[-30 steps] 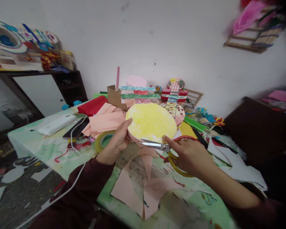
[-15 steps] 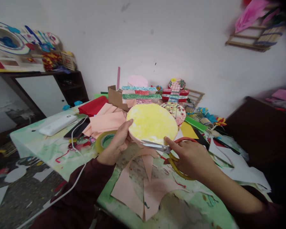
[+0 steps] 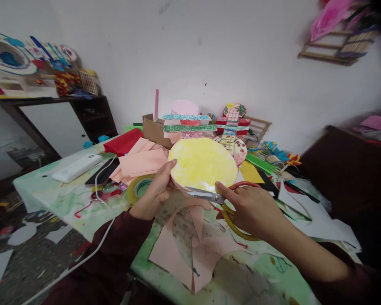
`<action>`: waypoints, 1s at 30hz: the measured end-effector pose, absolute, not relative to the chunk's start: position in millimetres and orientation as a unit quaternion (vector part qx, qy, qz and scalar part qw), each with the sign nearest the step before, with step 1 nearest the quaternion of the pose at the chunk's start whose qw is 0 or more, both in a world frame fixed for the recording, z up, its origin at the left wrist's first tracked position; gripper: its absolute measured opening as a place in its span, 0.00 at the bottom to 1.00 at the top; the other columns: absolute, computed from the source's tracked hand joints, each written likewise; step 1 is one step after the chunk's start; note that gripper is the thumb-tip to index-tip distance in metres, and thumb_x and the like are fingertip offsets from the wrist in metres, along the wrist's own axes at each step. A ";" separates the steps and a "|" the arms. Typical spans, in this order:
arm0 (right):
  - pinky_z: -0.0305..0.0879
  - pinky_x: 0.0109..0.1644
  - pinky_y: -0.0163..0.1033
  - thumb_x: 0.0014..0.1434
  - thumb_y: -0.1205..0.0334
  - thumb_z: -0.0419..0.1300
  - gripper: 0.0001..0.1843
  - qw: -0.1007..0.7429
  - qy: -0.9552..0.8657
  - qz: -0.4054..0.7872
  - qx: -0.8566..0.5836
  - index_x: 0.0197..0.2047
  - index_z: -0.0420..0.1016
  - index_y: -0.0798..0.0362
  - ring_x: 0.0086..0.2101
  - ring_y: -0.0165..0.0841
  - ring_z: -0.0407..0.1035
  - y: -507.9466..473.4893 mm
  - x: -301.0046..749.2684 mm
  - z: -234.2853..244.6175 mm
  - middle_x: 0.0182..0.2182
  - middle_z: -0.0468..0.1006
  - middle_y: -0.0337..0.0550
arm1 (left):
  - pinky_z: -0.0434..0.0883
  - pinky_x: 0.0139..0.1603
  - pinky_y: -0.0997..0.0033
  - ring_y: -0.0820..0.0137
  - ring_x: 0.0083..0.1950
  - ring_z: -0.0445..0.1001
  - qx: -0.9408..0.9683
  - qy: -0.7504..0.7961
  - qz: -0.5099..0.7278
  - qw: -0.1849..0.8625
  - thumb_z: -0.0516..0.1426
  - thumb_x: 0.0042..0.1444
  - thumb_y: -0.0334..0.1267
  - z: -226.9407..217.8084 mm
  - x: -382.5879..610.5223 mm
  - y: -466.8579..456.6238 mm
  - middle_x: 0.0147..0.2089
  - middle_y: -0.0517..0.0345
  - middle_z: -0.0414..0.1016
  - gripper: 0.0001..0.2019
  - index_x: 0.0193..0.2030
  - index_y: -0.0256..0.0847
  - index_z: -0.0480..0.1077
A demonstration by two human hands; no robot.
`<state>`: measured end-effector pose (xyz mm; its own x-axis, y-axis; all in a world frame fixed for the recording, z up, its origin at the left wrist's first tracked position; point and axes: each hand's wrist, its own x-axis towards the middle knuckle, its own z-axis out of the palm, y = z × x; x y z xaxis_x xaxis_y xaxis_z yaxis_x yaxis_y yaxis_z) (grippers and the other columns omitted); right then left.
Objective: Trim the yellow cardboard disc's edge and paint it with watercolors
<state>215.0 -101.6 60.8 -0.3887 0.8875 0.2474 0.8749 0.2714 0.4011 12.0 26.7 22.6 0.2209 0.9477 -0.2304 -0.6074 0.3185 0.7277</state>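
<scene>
Disc point(image 3: 203, 165), yellow-painted with a pink margin, centre of frame, held tilted above the table point(image 3: 66, 199). Left hand point(image 3: 154, 190) pinches its left rim, thumb on the face. Right hand point(image 3: 254, 209) is closed through the orange loops of the scissors point(image 3: 206, 195), blades nearly shut at the disc's lower edge. Judgement: short snips tight to the yellow rim, left hand turning the disc into the blades, fingers clear. Pink offcuts point(image 3: 190, 250) lie lower centre; tape roll point(image 3: 139, 186) just left of the left hand; white power bank point(image 3: 76, 167) further left.
</scene>
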 end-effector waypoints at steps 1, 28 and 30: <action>0.46 0.27 0.39 0.52 0.48 0.66 0.34 0.011 0.799 0.241 0.551 0.61 0.70 0.52 0.27 0.38 0.73 -101.4 215.9 60.0 0.27 0.82 0.46 | 0.79 0.41 0.71 0.63 0.43 0.82 0.252 0.336 0.528 0.738 0.56 0.61 0.34 22.5 12.3 26.5 0.41 0.48 0.83 0.13 0.51 0.34 0.75; 0.52 0.20 0.33 0.49 0.42 0.67 0.25 -0.513 0.544 -0.130 0.651 0.43 0.73 0.52 0.18 0.26 0.56 -95.8 225.9 40.3 0.18 0.63 0.29 | 0.78 0.46 0.70 0.63 0.49 0.79 0.282 0.257 0.600 0.703 0.62 0.55 0.40 2.9 12.2 36.4 0.52 0.50 0.79 0.18 0.52 0.37 0.73; 0.53 0.19 0.32 0.48 0.40 0.67 0.26 -0.618 0.474 -0.170 0.604 0.41 0.69 0.51 0.17 0.26 0.57 -80.9 230.8 39.9 0.19 0.66 0.29 | 0.78 0.49 0.68 0.62 0.52 0.78 0.268 0.256 0.598 0.711 0.62 0.55 0.40 3.7 14.4 32.5 0.53 0.50 0.79 0.18 0.52 0.37 0.74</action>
